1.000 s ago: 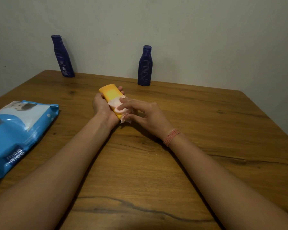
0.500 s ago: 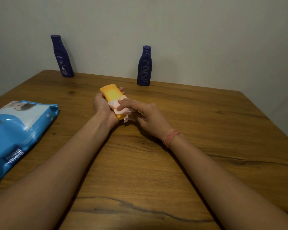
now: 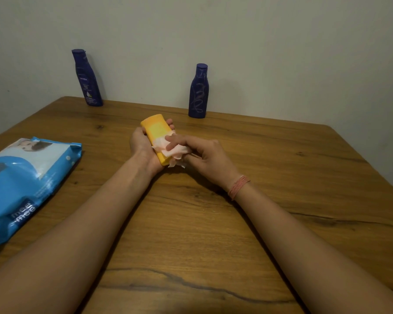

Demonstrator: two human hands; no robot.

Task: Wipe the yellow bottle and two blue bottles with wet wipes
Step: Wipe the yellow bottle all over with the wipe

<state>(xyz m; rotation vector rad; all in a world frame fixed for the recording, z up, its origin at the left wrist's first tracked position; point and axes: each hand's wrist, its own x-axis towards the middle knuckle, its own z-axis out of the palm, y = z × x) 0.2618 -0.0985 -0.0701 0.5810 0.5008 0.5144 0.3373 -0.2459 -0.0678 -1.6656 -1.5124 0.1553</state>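
My left hand (image 3: 142,143) grips the yellow bottle (image 3: 156,130) from below, its fingertips curled over the far side. The bottle lies tilted, with its far end pointing away from me. My right hand (image 3: 202,156) holds a crumpled pale wet wipe (image 3: 176,151) and presses it on the bottle's near half. Two dark blue bottles stand upright against the wall: the taller one (image 3: 86,79) at the back left, the shorter one (image 3: 199,92) behind my hands.
A blue pack of wet wipes (image 3: 21,184) lies flat near the left edge of the wooden table (image 3: 281,177). A pale wall runs behind the table. The table's right edge slants off to the right.
The wipe under my right hand has slid slightly along the yellow bottle toward its near end. My left hand keeps the same hold. The camera has tilted a little.
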